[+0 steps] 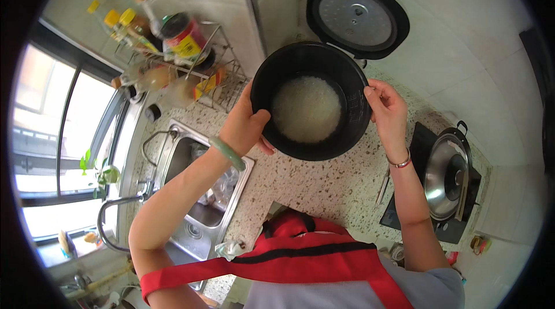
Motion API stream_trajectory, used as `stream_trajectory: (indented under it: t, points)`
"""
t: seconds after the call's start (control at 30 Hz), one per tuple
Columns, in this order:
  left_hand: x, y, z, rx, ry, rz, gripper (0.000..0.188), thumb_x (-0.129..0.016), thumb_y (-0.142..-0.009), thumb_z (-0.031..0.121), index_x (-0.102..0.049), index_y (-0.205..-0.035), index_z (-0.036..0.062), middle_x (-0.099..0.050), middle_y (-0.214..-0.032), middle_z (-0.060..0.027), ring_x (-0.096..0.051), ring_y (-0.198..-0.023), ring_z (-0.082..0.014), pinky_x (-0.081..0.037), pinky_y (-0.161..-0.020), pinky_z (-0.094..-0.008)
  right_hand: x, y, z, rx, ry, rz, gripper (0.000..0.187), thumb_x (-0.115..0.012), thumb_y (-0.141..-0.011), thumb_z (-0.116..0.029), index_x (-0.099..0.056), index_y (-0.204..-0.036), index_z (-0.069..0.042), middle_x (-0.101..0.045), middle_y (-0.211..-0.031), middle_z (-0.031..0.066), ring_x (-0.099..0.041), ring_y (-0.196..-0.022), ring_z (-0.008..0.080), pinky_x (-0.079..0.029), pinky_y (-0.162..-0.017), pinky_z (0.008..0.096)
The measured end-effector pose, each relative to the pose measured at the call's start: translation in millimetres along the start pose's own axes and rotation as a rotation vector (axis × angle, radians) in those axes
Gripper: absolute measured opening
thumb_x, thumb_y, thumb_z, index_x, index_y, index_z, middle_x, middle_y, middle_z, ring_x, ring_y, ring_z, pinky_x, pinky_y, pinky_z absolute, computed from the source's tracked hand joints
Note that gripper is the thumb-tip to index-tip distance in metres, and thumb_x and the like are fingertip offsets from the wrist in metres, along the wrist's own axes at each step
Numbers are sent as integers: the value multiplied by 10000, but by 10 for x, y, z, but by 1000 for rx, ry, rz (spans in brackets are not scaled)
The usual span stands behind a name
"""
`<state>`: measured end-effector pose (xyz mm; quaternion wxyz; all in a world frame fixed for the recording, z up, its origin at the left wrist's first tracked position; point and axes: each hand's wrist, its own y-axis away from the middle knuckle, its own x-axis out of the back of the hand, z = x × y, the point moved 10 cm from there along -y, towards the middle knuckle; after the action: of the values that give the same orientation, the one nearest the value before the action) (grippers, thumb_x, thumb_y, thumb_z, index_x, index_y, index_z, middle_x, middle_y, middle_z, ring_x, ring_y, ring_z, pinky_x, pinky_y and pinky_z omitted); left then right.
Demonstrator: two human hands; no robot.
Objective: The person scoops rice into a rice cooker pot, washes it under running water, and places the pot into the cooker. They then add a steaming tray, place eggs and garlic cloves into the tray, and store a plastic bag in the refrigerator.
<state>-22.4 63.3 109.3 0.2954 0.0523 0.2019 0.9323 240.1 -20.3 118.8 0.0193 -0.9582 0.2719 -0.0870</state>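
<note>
Both my hands hold a black rice cooker inner pot [312, 57] over the speckled counter. White rice [306, 109] lies in the bottom of it, seemingly under water. My left hand [245, 121] grips the left side of the pot, thumb at the rim and fingers beneath. Across from it, my right hand [386, 106] pinches the right rim with the thumb on the edge. Just behind the pot stands the raised lid [355, 17] of a rice cooker, its metal inner plate showing. The cooker's body is hidden by the pot.
At left is a steel sink [245, 173] with a faucet [104, 216] and plastic bags in it. A wire rack [225, 49] of bottles stands at back left. On the right, a lidded wok [442, 176] sits on a black cooktop [425, 141].
</note>
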Motion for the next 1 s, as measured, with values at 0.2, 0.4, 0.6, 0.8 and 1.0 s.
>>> stream_trajectory:
  t: [0.2,0.4,0.6,0.8,1.0]
  points:
    - [-155,-820,87,-95,-129,-9,669,-421,-867,-15,-183,-1488,60,-623,-1021,-219,-657,-536,-254,-570,-431,-335,249,-445,382,-42,-26,93,183,-644,-923,-88,-640,-1088,-7,-515,-717,-64,-438,-588,8,-359,-488,186]
    - [-180,-1272,-102,-13,-464,17,688,-513,-851,59,-229,-1475,-7,-610,-1083,-283,-692,-701,-317,-573,-591,-367,356,-596,843,-89,60,126,183,-650,-919,-91,-641,-1077,0,-537,-699,-52,-451,-580,17,-373,-488,196]
    - [-82,-1608,-317,-168,-813,80,741,-599,-839,165,-255,-1472,-10,-516,-1295,-299,-534,-1168,-413,-435,-983,-431,311,-641,1180,-165,77,133,178,-653,-913,-85,-643,-1069,0,-583,-703,-32,-474,-554,27,-385,-477,204]
    - [-56,-1640,-365,-267,-910,181,675,-563,-822,79,-316,-1449,43,-552,-1248,-278,-608,-1049,-406,-512,-881,-407,283,-625,1229,-141,118,127,179,-655,-910,-74,-638,-1073,-4,-577,-706,-25,-471,-555,29,-381,-472,201]
    - [-182,-1129,-138,-42,-220,-9,641,-483,-887,5,-260,-1483,85,-574,-1175,-174,-680,-706,-214,-536,-420,-273,359,-494,625,-45,34,161,176,-627,-922,-34,-630,-1096,-10,-546,-746,-45,-444,-578,12,-361,-486,181]
